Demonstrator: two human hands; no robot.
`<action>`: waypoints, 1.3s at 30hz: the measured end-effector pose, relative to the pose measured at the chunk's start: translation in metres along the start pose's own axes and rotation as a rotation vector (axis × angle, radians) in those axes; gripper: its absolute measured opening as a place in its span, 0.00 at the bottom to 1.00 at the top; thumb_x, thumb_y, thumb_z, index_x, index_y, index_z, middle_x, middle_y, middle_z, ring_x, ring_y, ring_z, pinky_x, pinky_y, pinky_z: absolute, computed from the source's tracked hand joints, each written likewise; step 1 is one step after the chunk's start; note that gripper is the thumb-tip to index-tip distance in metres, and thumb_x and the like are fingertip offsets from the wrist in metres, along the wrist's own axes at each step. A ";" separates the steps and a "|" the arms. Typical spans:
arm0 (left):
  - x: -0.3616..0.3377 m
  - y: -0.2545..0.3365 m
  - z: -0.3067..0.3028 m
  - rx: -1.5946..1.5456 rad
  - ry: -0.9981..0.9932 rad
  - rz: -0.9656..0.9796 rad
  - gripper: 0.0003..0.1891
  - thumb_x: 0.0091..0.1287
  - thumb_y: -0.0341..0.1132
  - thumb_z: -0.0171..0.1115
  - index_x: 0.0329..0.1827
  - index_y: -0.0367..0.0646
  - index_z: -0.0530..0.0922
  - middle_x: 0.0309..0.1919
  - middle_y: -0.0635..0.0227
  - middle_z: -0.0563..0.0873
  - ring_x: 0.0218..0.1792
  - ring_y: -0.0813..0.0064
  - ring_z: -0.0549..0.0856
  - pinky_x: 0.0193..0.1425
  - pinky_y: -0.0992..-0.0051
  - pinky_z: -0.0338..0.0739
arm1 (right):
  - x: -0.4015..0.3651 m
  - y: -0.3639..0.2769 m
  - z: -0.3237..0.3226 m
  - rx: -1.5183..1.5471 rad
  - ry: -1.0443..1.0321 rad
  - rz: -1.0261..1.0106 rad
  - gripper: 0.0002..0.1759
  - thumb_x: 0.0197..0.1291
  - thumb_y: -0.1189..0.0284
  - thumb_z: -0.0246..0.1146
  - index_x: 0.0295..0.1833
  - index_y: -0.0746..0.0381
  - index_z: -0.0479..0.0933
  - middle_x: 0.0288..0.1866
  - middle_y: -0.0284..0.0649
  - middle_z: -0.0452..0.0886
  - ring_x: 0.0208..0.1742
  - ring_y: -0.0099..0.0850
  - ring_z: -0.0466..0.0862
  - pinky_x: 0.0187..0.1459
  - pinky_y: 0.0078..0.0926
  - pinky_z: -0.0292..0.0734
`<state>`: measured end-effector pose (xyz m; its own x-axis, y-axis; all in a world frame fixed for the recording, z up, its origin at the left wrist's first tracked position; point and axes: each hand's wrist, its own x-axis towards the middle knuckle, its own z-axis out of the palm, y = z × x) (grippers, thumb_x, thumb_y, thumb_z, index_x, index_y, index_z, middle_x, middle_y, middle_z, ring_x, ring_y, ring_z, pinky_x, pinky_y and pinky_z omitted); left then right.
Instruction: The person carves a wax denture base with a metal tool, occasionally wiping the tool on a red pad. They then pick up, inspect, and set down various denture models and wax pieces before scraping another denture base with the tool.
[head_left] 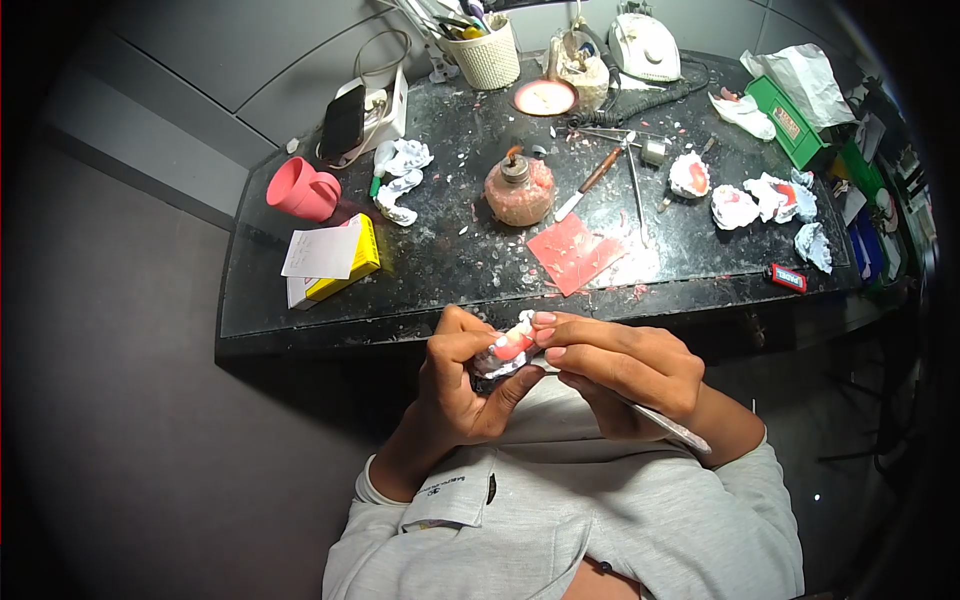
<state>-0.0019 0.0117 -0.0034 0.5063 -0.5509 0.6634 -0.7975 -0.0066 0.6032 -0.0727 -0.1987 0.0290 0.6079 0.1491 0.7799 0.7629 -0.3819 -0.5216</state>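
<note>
Close to my chest, my left hand (455,390) is closed around a plaster dental cast (487,367) that carries pink wax (514,347) and pale teeth along its ridge. My right hand (635,370) meets it from the other side, fingertips touching the teeth and wax. A slim metal hand tool (685,434) is tucked in the right palm. Its end sticks out below toward the wrist, while the other end is hidden by the fingers. On the bench just beyond lies a pink wax sheet (572,255).
A lit spirit burner (519,190) stands mid-bench, a wooden-handled knife (590,183) beside it. Several plaster casts (735,207) lie right, near a small red box (787,278). At left are a pink mug (302,188), a yellow box (360,262) and a phone (344,122).
</note>
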 end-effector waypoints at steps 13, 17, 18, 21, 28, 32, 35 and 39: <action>0.003 0.000 -0.006 -0.043 0.002 -0.006 0.25 0.66 0.35 0.78 0.55 0.36 0.69 0.39 0.58 0.79 0.35 0.74 0.76 0.35 0.76 0.72 | 0.000 -0.001 -0.003 0.069 0.000 0.063 0.13 0.58 0.89 0.70 0.50 0.71 0.83 0.49 0.54 0.89 0.55 0.47 0.91 0.55 0.38 0.90; 0.005 0.000 -0.007 -0.069 0.004 -0.008 0.25 0.67 0.38 0.77 0.56 0.37 0.70 0.38 0.58 0.79 0.34 0.75 0.76 0.35 0.76 0.71 | 0.000 -0.001 -0.003 0.093 0.022 0.078 0.13 0.57 0.89 0.70 0.48 0.71 0.83 0.48 0.54 0.89 0.53 0.46 0.92 0.54 0.36 0.90; 0.003 0.001 -0.008 -0.070 0.004 -0.008 0.25 0.67 0.38 0.77 0.56 0.37 0.70 0.38 0.58 0.79 0.34 0.75 0.76 0.35 0.76 0.71 | 0.001 -0.002 -0.004 0.093 0.022 0.079 0.13 0.57 0.89 0.70 0.48 0.71 0.83 0.48 0.54 0.89 0.53 0.46 0.92 0.54 0.36 0.90; 0.000 0.008 -0.009 -0.118 -0.016 -0.159 0.26 0.70 0.46 0.73 0.55 0.37 0.68 0.41 0.60 0.76 0.40 0.75 0.73 0.48 0.75 0.70 | 0.001 -0.004 -0.005 0.079 0.002 0.121 0.13 0.57 0.88 0.71 0.48 0.70 0.83 0.48 0.53 0.90 0.52 0.45 0.92 0.53 0.34 0.90; 0.005 0.007 -0.011 -0.193 0.000 -0.165 0.26 0.71 0.46 0.73 0.55 0.36 0.71 0.42 0.58 0.79 0.39 0.74 0.77 0.45 0.75 0.73 | 0.000 -0.001 -0.006 0.114 0.008 0.117 0.10 0.60 0.87 0.69 0.47 0.71 0.83 0.47 0.54 0.90 0.51 0.44 0.92 0.53 0.35 0.89; 0.007 0.008 -0.013 -0.226 0.007 -0.124 0.23 0.71 0.42 0.73 0.56 0.35 0.74 0.41 0.57 0.82 0.38 0.73 0.80 0.42 0.74 0.76 | 0.001 0.003 -0.005 0.204 0.040 0.140 0.06 0.64 0.86 0.66 0.46 0.73 0.82 0.45 0.55 0.90 0.49 0.46 0.93 0.52 0.38 0.90; 0.003 0.011 -0.015 -0.238 -0.016 -0.228 0.27 0.70 0.48 0.74 0.55 0.34 0.75 0.43 0.57 0.80 0.43 0.74 0.77 0.50 0.74 0.73 | -0.002 0.004 -0.004 0.260 0.039 0.182 0.09 0.63 0.86 0.69 0.48 0.71 0.83 0.45 0.50 0.89 0.48 0.41 0.92 0.45 0.31 0.88; 0.004 0.009 -0.017 -0.185 -0.018 -0.176 0.25 0.70 0.47 0.74 0.55 0.34 0.77 0.43 0.57 0.81 0.42 0.73 0.79 0.49 0.74 0.74 | -0.003 0.008 -0.003 0.243 0.041 0.160 0.08 0.64 0.85 0.68 0.48 0.71 0.83 0.45 0.49 0.90 0.47 0.41 0.92 0.44 0.30 0.88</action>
<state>-0.0015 0.0235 0.0126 0.6247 -0.5698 0.5340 -0.6232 0.0482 0.7806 -0.0694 -0.2050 0.0234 0.7192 0.0658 0.6917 0.6914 -0.1670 -0.7030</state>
